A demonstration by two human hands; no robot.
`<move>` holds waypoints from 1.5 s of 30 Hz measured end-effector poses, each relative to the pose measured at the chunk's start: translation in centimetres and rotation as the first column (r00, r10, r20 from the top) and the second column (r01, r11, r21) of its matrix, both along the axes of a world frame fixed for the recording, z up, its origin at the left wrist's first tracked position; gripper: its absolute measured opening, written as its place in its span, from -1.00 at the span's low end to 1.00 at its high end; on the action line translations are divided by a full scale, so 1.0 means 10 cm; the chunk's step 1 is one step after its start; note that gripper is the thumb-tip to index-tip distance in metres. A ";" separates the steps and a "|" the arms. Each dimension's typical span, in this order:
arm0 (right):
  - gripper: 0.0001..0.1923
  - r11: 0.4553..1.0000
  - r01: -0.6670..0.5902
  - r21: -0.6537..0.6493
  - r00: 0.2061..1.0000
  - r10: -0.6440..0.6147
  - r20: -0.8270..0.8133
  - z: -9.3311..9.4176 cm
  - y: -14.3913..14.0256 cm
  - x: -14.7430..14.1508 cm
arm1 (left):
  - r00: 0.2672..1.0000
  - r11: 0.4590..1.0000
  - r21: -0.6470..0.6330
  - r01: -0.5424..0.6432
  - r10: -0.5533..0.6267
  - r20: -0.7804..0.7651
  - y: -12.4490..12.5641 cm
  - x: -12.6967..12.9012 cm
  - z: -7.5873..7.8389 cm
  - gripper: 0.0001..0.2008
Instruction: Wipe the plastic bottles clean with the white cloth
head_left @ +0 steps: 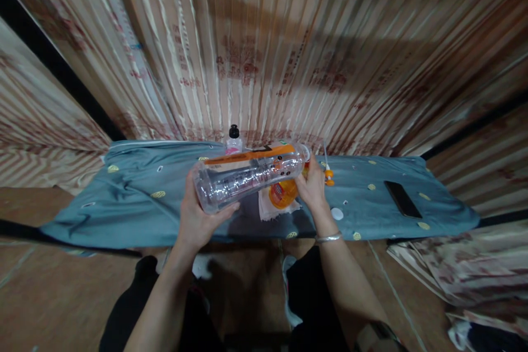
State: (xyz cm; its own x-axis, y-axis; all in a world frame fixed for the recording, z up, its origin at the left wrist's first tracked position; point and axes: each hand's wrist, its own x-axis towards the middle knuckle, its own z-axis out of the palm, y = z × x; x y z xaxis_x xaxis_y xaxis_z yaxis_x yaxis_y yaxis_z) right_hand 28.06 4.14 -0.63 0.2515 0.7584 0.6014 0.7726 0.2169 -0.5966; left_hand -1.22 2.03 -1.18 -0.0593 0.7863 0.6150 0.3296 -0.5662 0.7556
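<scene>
Apparently the work is mid-course: the person holds a clear plastic bottle tipped on its side above a table draped in a blue-grey patterned cloth. The left hand cups the bottle's base, fingers wrapped firmly about it, while the right hand closes on the neck end, near what looks like a white cap; whether that cap is on, loosened or off cannot be told. The bottle looks empty and carries an orange label along its upper side. Just beneath it, on the cloth, lie an orange round-bodied container and a pale rag, partly hidden by the bottle. A small bottle with a black cap stands upright behind, and a small orange piece on a thin tube sits beside the right hand. A dark phone lies well apart to the right. Judging by this, the bottle is in hand and being handled, with nothing yet set down.
</scene>
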 end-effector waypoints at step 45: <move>-0.78 0.998 0.050 0.049 0.999 -0.050 0.003 -0.08 0.03 -0.05 | 0.999 0.995 -0.088 -0.047 0.047 -0.011 -0.04 0.01 0.08 0.04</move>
